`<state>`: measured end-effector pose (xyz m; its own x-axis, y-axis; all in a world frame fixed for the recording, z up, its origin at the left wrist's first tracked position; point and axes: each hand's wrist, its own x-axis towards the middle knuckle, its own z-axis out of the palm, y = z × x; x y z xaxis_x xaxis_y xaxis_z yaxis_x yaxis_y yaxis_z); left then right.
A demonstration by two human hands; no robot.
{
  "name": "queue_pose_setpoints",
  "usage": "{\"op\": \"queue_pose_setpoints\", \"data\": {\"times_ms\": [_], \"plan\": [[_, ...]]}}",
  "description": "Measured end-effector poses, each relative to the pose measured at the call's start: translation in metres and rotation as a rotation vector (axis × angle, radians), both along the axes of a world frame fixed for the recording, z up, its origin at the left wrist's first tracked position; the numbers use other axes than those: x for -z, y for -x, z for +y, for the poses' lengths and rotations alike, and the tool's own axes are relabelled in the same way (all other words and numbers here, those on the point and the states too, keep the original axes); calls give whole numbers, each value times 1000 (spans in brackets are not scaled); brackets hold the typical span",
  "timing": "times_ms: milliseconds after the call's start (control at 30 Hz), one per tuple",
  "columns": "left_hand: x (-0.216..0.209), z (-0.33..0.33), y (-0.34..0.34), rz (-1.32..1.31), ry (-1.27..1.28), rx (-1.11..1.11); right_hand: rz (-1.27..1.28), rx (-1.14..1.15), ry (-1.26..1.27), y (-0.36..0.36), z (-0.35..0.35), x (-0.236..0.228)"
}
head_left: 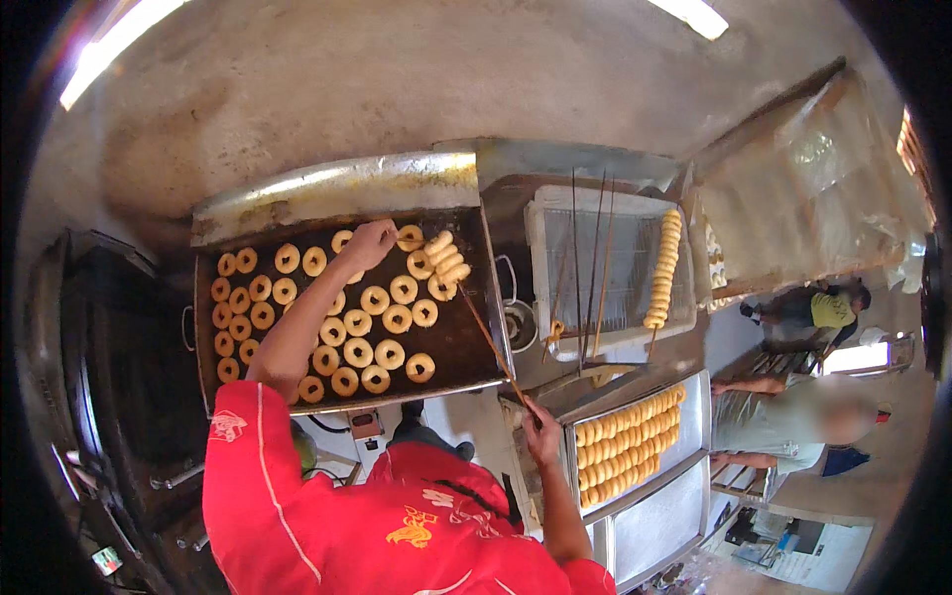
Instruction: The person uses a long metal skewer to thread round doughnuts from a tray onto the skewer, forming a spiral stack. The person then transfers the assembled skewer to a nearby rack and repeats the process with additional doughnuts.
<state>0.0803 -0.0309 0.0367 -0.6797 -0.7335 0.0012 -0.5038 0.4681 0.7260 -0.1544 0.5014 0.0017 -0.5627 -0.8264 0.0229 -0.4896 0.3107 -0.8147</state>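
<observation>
A wide metal fryer (203,327) with dark oil holds many golden ring doughnuts (358,351). Closed fingers of my right hand (540,433) grip a long thin stick (488,335), which slants up and left over the fryer's right side. Several doughnuts (445,260) are bunched on its far end. My left hand (372,245) reaches across the oil towards the fryer's back, beside that bunch. Its fingers are closed around a thin stick (402,238), of which a short piece shows near a loose doughnut.
Right of the fryer, a white rack tray (540,268) bears several sticks (601,263) and a stick full of doughnuts (664,268). Nearer, a metal tray (700,416) holds rows of doughnuts. A person (783,421) stands at the right; another (828,309) is farther off.
</observation>
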Motion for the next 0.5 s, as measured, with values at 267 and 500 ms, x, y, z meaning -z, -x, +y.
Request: {"op": "queue_pose_setpoints", "data": {"times_ms": [267,500], "plan": [[6,159,7,-152,-76,111,134,1,-272,-1,52,-78],[31,117,17,-298,73,-140,313,-133,-478,-2,61,-113]]}}
